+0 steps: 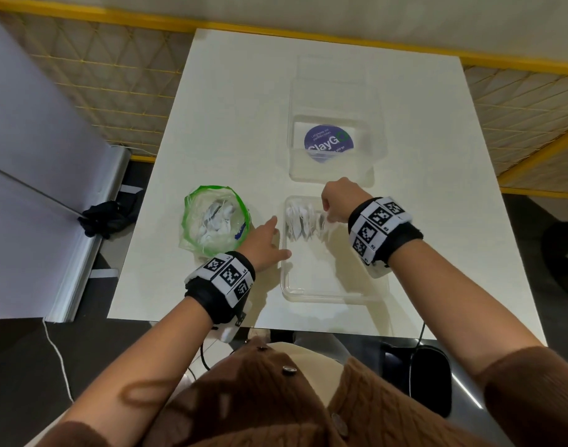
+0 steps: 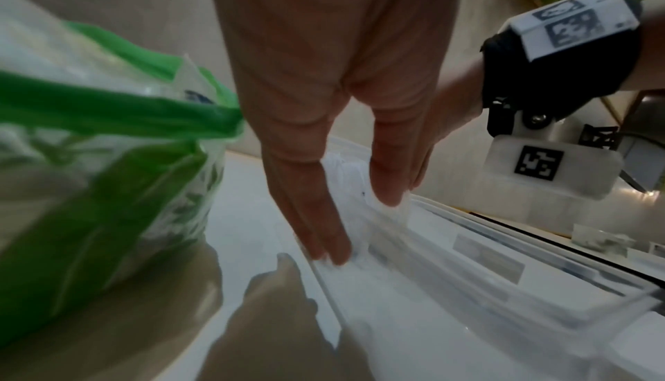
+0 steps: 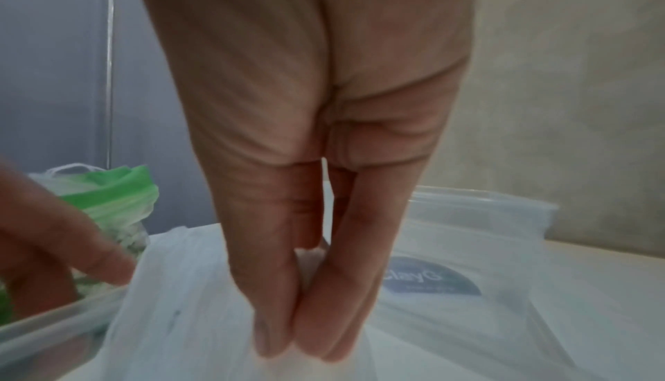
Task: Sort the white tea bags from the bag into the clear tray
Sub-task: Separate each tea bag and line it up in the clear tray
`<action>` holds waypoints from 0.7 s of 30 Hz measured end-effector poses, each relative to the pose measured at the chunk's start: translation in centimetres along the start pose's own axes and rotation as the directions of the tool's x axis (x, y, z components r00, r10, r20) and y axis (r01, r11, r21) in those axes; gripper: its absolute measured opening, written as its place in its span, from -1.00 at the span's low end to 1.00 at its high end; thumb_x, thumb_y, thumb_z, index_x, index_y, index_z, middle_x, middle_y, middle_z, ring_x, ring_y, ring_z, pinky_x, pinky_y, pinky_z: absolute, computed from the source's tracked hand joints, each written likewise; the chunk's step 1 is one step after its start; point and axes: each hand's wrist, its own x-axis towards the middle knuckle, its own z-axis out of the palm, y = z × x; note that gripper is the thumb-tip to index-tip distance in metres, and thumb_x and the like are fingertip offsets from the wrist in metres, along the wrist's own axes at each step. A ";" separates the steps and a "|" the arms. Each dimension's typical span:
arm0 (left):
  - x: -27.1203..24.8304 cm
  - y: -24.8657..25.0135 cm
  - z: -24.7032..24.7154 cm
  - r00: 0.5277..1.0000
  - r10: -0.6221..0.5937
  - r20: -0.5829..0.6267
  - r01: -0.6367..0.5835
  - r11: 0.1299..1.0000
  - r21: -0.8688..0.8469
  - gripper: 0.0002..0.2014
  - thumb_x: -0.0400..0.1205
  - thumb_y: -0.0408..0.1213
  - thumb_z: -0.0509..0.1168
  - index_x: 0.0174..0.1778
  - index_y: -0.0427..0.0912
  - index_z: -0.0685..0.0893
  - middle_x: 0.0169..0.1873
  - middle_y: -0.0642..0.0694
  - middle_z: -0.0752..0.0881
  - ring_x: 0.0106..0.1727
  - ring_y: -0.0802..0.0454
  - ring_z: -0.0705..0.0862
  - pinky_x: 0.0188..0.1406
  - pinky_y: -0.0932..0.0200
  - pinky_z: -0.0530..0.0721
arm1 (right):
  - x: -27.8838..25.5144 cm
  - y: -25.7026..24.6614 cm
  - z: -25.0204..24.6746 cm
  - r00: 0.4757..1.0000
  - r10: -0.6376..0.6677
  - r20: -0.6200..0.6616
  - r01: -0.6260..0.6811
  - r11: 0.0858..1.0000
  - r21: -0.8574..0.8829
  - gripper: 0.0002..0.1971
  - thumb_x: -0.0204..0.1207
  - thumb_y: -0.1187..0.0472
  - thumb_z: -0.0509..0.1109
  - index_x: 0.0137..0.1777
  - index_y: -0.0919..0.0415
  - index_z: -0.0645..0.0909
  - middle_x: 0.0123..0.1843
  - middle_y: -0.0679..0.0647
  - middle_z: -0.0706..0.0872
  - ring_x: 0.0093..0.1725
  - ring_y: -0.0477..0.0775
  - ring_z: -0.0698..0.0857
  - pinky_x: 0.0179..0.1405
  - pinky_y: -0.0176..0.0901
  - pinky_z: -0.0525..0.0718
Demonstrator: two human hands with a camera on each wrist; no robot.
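A clear tray [image 1: 308, 296] lies on the white table, with a row of white tea bags [image 1: 300, 222] standing at its far end. My right hand [image 1: 328, 218] is over that row and pinches a white tea bag [image 3: 198, 316] between thumb and fingers [image 3: 273, 339]. Left of the tray stands the plastic bag [image 1: 215, 217] with a green rim, open and holding more white tea bags. My left hand [image 1: 277, 237] lies between bag and tray, its straight fingers [image 2: 320, 233] touching the tray's left rim [image 2: 324, 279].
A second, deeper clear container [image 1: 331, 143] with a purple round sticker stands just beyond the tray. The table's front edge is close to my body. A grey panel [image 1: 34, 156] stands to the left of the table.
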 end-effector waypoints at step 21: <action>0.8 -0.4 0.2 0.996 -0.067 0.058 0.079 0.970 -0.232 -0.29 0.56 -0.48 0.36 0.60 -0.24 0.20 0.19 -0.19 0.49 -0.01 -0.12 0.59 0.12 -0.08 0.68 | 0.7 1.3 0.6 0.999 -0.036 -0.029 0.044 0.943 0.331 -0.35 0.34 0.38 0.54 0.40 0.14 0.38 0.08 0.22 0.62 -0.04 0.12 0.59 -0.09 -0.16 0.51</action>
